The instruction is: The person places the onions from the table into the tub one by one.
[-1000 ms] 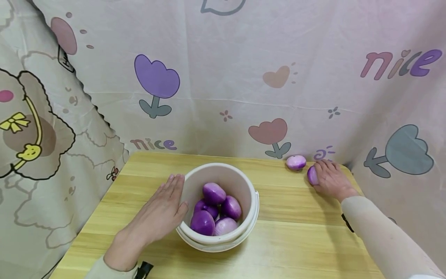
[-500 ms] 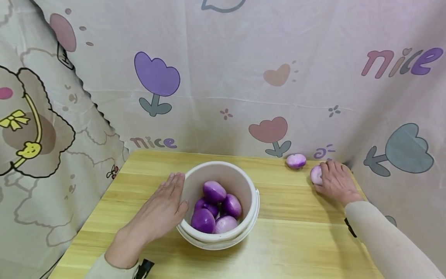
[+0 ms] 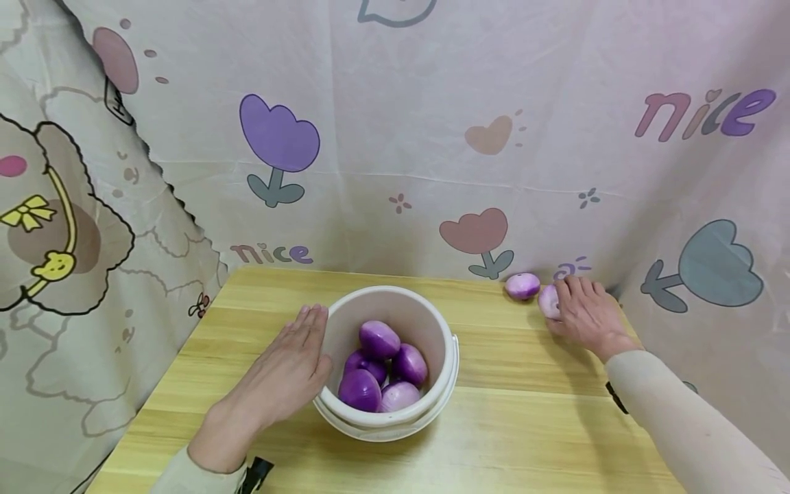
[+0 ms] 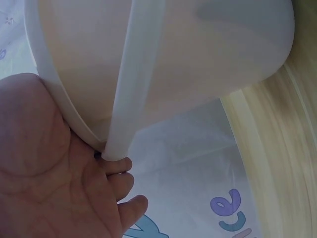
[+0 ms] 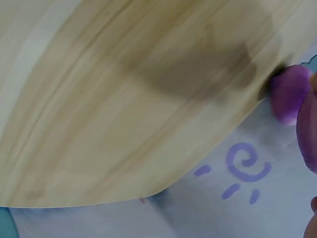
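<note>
A white bucket (image 3: 426,322) stands at the table's middle with several peeled purple onions (image 3: 379,339) inside. My left hand (image 3: 271,377) lies with straight fingers along the bucket's left rim. Seen from the left wrist, the palm (image 4: 54,188) is against the rim, and fingertips show below the bucket's handle (image 4: 136,79). Near the back right corner my right hand (image 3: 585,312) grips a purple-and-white onion (image 3: 548,302), its fingers covering the right side. Just left of that sits another onion (image 3: 522,286). The right wrist view catches only part of the held onion (image 5: 308,134).
The wooden table (image 3: 512,425) ends at a patterned cloth backdrop (image 3: 382,137), which rises right behind the loose onion. Another cloth (image 3: 68,377) hangs on the left side.
My right hand shifts slightly right, then back left and a little away with the onion, nearer the loose one. The onion has turned, showing a paler face. The left hand stays at the bucket.
</note>
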A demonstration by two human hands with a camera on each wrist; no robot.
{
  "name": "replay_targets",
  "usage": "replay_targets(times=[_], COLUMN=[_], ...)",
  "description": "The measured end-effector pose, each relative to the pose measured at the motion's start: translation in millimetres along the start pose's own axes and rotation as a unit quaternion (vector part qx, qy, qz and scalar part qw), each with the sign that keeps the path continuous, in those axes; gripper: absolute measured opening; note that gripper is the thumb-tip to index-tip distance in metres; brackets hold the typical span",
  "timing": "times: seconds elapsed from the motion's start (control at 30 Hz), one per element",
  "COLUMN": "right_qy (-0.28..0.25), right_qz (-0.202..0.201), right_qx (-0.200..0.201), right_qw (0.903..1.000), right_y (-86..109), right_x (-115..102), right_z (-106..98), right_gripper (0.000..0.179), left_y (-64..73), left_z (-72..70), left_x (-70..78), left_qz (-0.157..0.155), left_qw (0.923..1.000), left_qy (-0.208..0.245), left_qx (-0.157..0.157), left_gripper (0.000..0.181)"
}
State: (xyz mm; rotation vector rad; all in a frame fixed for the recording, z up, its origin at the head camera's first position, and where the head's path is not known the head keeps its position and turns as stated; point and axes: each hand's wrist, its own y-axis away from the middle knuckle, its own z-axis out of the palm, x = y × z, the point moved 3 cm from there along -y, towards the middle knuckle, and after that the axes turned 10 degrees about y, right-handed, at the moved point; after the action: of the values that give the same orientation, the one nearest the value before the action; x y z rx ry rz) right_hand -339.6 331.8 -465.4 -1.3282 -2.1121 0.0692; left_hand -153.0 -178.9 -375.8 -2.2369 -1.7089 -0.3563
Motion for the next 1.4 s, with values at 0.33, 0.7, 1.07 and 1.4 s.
replay_targets(times=[0.33,0.7,1.07,1.4], right_qy=[-0.037,-0.048,-0.07,-0.106], right_qz=[-0.028,-0.059,-0.125,-0.149], right_qx=[0.089,0.146,0.18,0.22], right_qw=[0.995,0.9863,0.9731,0.9581], right_y=[-29.6,-64.2,-89.5,-108.6], right_x=[-28,-56,-91,-116], right_z=[-31,-77,-128,-173], right_gripper=[0.074,0.076,0.076,0.072], left_y=[0.7,1.0,0.2,1.6], left_z=[-1.0,-1.9,0.6,-1.3], left_x=[1.2,2.1,1.4,3.1], left_qz=[0.006,0.011,0.005,0.015], left_qw=[0.9999,0.9998,1.0,0.9997], left_qy=[-0.012,-0.01,-0.004,-0.009], left_qx=[0.007,0.01,0.007,0.015], left_gripper=[0.064,0.065,0.066,0.065])
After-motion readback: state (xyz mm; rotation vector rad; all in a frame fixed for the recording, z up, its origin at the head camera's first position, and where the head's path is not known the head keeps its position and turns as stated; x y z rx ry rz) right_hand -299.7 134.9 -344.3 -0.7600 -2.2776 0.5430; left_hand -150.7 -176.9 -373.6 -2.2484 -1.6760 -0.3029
